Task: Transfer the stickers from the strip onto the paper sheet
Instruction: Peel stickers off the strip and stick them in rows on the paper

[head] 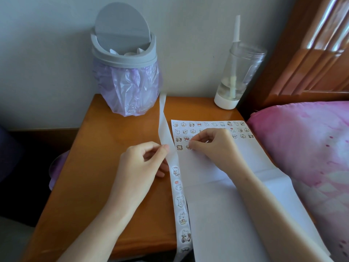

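Pale wall backs a small orange-brown wooden tabletop wedged beside a bed with a pink cover and a carved wooden headboard. At the far left of the tabletop stands a grey swing-lid bin lined with a purple plastic bag; at the far right corner stands a clear bottle with a white base, a straw and a little liquid in it.

A white paper sheet lies along the right side of the tabletop, its near end running past the front edge. Three full rows of small cartoon stickers cross its far end, and a fourth row has begun at the left. The right hand rests on the sheet with thumb and forefinger pinched together at the second sticker of that fourth row, pressing on it or holding its edge; which one cannot be told.

The sticker strip runs along the sheet's left edge, from the bin's foot down past the tabletop's front. Its far stretch is bare backing, while round stickers remain on the near stretch. The left hand grips the strip between thumb and fingers just above the first remaining sticker.
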Action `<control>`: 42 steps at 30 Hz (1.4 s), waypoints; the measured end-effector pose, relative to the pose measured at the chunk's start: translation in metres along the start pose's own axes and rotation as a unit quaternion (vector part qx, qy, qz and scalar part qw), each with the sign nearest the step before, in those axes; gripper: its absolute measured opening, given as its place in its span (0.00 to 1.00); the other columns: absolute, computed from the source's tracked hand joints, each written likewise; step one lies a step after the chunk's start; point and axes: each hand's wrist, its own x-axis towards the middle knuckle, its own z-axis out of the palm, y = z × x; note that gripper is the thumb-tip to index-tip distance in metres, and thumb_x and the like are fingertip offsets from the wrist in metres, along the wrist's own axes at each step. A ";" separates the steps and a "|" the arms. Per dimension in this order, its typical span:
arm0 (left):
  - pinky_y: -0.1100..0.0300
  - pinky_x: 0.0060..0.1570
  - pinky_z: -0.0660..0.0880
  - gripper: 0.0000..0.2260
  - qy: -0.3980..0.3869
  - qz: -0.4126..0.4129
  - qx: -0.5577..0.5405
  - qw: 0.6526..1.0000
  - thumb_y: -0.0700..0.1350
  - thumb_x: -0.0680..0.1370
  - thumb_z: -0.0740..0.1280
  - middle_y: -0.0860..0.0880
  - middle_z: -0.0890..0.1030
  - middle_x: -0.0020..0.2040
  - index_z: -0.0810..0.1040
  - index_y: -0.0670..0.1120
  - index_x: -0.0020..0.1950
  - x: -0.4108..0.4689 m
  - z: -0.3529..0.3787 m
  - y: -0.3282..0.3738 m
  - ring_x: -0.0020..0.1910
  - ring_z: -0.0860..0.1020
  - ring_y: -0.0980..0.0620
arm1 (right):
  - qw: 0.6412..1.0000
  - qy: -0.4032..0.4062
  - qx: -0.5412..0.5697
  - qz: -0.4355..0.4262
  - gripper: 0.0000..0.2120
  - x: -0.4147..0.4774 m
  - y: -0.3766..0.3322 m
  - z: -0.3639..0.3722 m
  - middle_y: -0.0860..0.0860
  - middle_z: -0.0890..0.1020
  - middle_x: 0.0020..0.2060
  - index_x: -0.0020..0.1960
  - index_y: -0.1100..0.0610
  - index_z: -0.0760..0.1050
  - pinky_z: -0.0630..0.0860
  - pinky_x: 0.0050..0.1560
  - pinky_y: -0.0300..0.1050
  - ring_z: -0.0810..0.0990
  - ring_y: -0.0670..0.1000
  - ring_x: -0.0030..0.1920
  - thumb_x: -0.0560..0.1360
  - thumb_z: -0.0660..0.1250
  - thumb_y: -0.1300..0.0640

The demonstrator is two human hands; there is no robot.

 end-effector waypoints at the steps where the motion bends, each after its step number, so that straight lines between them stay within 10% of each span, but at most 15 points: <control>1: 0.71 0.26 0.72 0.09 0.001 0.000 0.000 1.000 0.46 0.78 0.66 0.49 0.82 0.31 0.82 0.47 0.39 0.000 0.000 0.000 0.27 0.80 0.57 | 1.000 0.002 -0.005 -0.002 0.06 0.000 0.001 0.000 0.44 0.79 0.29 0.35 0.51 0.80 0.65 0.30 0.34 0.71 0.37 0.24 0.69 0.73 0.60; 23: 0.73 0.27 0.71 0.09 -0.007 0.016 0.025 1.000 0.45 0.78 0.66 0.51 0.82 0.31 0.82 0.48 0.40 0.000 0.000 -0.001 0.28 0.79 0.59 | 0.985 0.016 -0.170 -0.019 0.16 0.002 0.002 0.007 0.43 0.74 0.37 0.50 0.47 0.69 0.65 0.36 0.39 0.74 0.44 0.41 0.70 0.70 0.41; 36: 0.62 0.31 0.78 0.10 0.012 0.014 -0.006 1.000 0.49 0.78 0.65 0.49 0.83 0.33 0.82 0.49 0.40 0.001 -0.001 -0.002 0.30 0.81 0.51 | 0.994 -0.026 0.028 -0.102 0.03 -0.024 -0.018 0.000 0.45 0.81 0.39 0.45 0.50 0.76 0.68 0.31 0.31 0.77 0.44 0.32 0.77 0.65 0.52; 42: 0.70 0.29 0.72 0.11 0.060 0.059 -0.010 0.996 0.47 0.79 0.65 0.49 0.82 0.31 0.81 0.45 0.39 0.001 -0.001 0.001 0.27 0.79 0.53 | 0.975 -0.151 0.125 -0.107 0.05 -0.053 -0.036 0.000 0.52 0.85 0.37 0.46 0.55 0.77 0.78 0.34 0.43 0.83 0.54 0.38 0.72 0.72 0.58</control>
